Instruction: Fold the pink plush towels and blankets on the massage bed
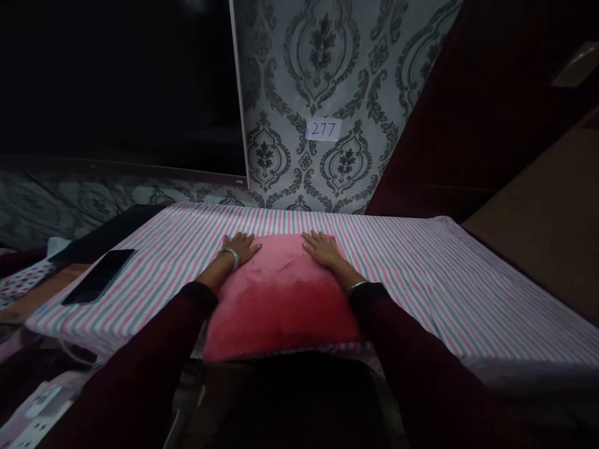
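Note:
A red and pink cushion (281, 305) lies flat on a table covered with a striped cloth (402, 268), its near edge at the table's front edge. On the cushion's far left corner rests my left hand (239, 247), palm down with fingers spread. My right hand (322, 249) lies the same way on the far right corner, fingers stretched out. Neither hand grips the cushion. The palms' undersides are hidden.
A dark phone (99, 276) lies on the cloth at the left. Behind the table hangs a large dark screen (121, 81), beside patterned wallpaper bearing a paper marked 277 (324, 130). A power strip (42, 415) shows at the lower left.

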Motion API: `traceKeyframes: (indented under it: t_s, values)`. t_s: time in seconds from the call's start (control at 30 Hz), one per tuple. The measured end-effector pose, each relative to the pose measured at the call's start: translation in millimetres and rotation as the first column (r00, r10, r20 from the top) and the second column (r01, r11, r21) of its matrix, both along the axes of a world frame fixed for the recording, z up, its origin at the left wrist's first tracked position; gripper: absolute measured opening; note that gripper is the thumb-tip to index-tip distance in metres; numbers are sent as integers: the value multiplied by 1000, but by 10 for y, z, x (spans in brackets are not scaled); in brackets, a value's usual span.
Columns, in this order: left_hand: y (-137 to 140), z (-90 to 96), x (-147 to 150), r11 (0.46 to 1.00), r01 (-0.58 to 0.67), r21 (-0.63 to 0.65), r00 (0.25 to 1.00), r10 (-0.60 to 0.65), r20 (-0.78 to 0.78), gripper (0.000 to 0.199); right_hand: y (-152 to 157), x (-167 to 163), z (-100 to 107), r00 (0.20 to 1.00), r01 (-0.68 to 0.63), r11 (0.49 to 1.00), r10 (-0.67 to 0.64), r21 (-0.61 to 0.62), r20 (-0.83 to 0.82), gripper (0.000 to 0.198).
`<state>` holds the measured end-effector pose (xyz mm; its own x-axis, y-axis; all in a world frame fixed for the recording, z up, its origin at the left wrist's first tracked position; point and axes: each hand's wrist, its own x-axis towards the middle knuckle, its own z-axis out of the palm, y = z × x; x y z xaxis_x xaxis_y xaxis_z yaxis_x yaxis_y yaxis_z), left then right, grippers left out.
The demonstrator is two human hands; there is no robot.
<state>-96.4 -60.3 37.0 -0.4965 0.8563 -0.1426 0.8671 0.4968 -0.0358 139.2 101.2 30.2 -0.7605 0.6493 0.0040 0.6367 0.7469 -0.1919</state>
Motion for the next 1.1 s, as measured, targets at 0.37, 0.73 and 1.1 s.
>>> traceKeyframes:
  t_s: [0.37, 0.73, 1.1]
  values:
    - [797, 307, 718, 789, 596, 151, 752, -614, 239, 57, -715, 393, 111, 872, -480, 873, 485, 84, -63, 51]
    - [1115, -306, 692, 774, 610, 169, 727, -631, 269, 60, -617, 397, -250, 867, -484, 873, 487, 55, -103, 55]
    - [1133, -368, 751, 780, 610, 136, 768, -625, 140, 62, -1399, 1452, -194, 853, -522, 826, 512, -211, -105, 70]
